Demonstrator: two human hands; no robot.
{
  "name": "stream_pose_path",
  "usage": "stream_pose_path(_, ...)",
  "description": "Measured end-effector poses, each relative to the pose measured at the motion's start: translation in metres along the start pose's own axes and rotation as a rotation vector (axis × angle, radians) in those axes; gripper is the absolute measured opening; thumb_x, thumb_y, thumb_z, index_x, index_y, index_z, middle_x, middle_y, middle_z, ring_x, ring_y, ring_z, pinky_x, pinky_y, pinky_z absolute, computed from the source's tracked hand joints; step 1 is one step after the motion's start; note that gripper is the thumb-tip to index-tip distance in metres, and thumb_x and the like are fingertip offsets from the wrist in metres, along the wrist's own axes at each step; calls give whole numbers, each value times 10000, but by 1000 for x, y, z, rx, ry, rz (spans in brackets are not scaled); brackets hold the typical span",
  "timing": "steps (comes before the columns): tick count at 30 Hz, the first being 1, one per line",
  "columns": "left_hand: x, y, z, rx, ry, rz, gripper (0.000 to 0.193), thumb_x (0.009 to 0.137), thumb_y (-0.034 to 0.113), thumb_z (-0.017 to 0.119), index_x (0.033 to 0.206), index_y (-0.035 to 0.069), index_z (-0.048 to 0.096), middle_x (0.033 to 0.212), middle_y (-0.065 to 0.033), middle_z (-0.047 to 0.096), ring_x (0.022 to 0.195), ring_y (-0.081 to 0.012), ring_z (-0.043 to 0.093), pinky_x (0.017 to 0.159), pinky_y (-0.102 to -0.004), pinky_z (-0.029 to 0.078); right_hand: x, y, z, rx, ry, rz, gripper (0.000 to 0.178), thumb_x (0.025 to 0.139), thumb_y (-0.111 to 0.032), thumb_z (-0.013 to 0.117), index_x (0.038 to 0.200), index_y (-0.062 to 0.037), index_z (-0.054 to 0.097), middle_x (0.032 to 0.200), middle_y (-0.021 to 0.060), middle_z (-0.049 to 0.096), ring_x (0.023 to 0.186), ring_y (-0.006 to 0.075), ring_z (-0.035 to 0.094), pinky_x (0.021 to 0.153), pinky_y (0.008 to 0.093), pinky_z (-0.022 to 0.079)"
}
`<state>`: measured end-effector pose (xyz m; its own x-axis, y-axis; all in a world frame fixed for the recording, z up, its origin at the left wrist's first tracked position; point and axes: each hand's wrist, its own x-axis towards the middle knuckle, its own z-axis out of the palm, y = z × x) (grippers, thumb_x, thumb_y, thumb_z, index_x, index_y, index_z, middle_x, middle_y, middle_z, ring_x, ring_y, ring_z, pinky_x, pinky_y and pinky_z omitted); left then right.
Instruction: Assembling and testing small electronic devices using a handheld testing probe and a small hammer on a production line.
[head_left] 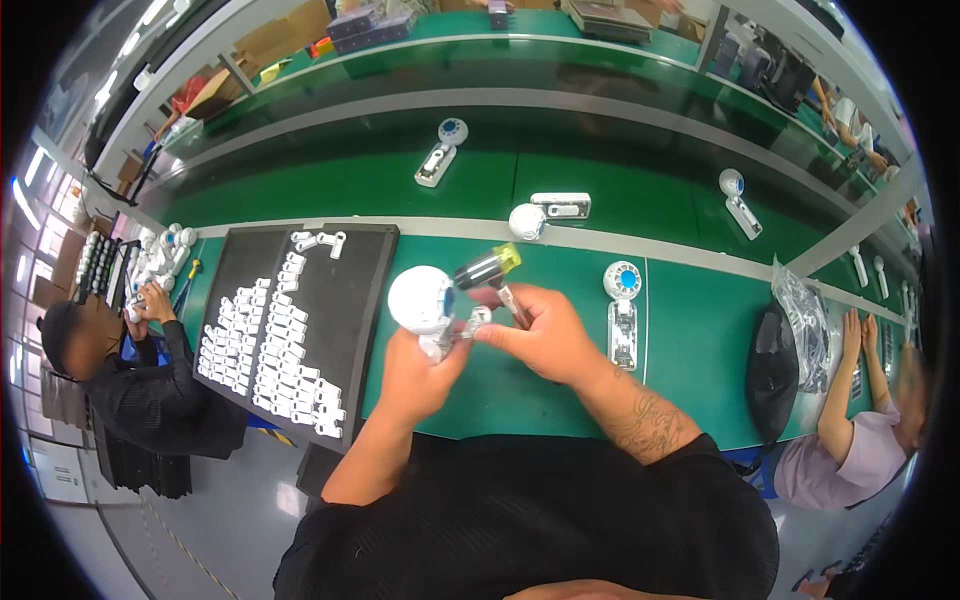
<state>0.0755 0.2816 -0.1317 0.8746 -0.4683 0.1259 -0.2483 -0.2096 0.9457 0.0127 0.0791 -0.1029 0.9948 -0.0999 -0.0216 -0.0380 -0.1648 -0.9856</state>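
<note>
My left hand (418, 378) is closed around the neck of a white handheld device with a round head (420, 298), whose blue-ringed face points right. In my right hand (548, 335) is a small mallet (488, 268) with a black and yellow-green head, tilted up. A small white part (478, 318) sits between the thumb of my right hand and the device's neck. To the right, a similar device (622, 335) lies on the green bench with its handle's inside showing. Left of my hands, a dark tray (350, 290) carries rows of small white parts (285, 345).
Similar devices lie on the green surface beyond the pale rail (660, 254), including one against it (527, 222). A black bag (771, 375) and clear plastic bags (803, 320) are at the right. Co-workers sit at left (165, 400) and right (835, 455). Metal posts frame the bench.
</note>
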Motion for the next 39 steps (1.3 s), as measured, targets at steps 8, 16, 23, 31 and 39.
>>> stream_pose_path(8, 14, 3, 35, -174, -138, -57, 353, 875, 107, 759, 1183, -3, 624, 995, -65, 721, 874, -143, 686, 739, -305, 537, -9, 21, -11, 426, 77, 26, 396, 897, -57, 760, 1264, 14, 627, 902, -3, 654, 622, -1, 504, 495, 178, 352)
stream_pose_path(16, 14, 23, 32, -630, -335, -205, 356, 860, 55, 756, 1163, 19, 573, 989, -11, 646, 866, -80, 622, 762, -256, 514, -20, 21, -26, 577, -127, 142, 369, 902, -54, 758, 1241, 10, 626, 968, -4, 633, 610, -4, 482, 500, 171, 375)
stream_pose_path(23, 12, 11, 22, -623, -401, -298, 408, 832, 64, 758, 1187, 16, 563, 1030, -22, 637, 914, -90, 621, 796, -270, 523, -22, 33, -20, 620, -203, 193, 346, 920, -64, 743, 1231, -35, 593, 926, -17, 593, 586, -4, 442, 449, 171, 290)
stream_pose_path(31, 15, 9, 24, -664, -519, -329, 481, 816, 83, 780, 1230, 9, 546, 1087, -31, 630, 955, -99, 616, 816, -286, 523, -27, 39, -23, 735, -279, 185, 367, 923, -42, 727, 1249, -53, 559, 928, -5, 598, 578, 3, 445, 444, 172, 289)
stream_pose_path(39, 8, -14, 21, -1198, -465, -514, 346, 996, 151, 639, 1305, 56, 518, 1152, -93, 653, 1015, -204, 678, 882, -423, 601, -38, 19, -26, 656, -61, 130, 349, 905, -10, 723, 1209, -54, 558, 985, 57, 682, 645, 16, 547, 462, 170, 330)
